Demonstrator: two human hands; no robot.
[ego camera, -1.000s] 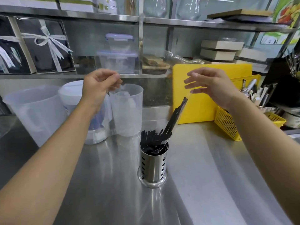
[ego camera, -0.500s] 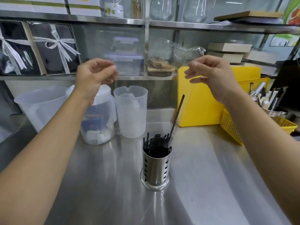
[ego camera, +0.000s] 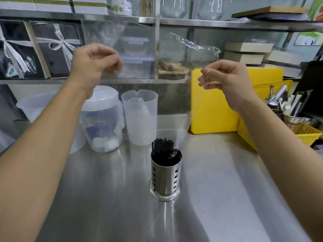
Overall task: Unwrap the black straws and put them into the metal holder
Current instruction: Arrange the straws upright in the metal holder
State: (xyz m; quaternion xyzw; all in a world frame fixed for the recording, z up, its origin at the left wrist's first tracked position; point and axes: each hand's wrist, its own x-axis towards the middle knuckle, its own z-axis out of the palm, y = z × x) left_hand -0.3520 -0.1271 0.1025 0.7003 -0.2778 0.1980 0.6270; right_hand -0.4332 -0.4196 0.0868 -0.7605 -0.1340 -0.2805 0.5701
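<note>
A perforated metal holder (ego camera: 165, 179) stands on the steel counter, in the middle. Several black straws (ego camera: 163, 149) stand upright inside it, tips just above the rim. Above it hangs a clear plastic wrapper (ego camera: 185, 95), stretched wide between my hands, its lower end near the straw tips. My left hand (ego camera: 95, 64) pinches the wrapper's left top edge. My right hand (ego camera: 225, 79) pinches its right edge. Both hands are raised well above the holder. No straw shows inside the wrapper.
Behind the holder stand a clear measuring jug (ego camera: 139, 116), a lidded pitcher (ego camera: 102, 119) and another jug (ego camera: 35, 109). A yellow cutting board (ego camera: 218, 109) leans at the back right beside a yellow basket (ego camera: 248, 135) with utensils. Shelves with boxes run along the wall.
The last leaning straws slid out of the wrapper into the holder and stand with the rest. Both hands lifted the wrapper higher and spread it wider.
</note>
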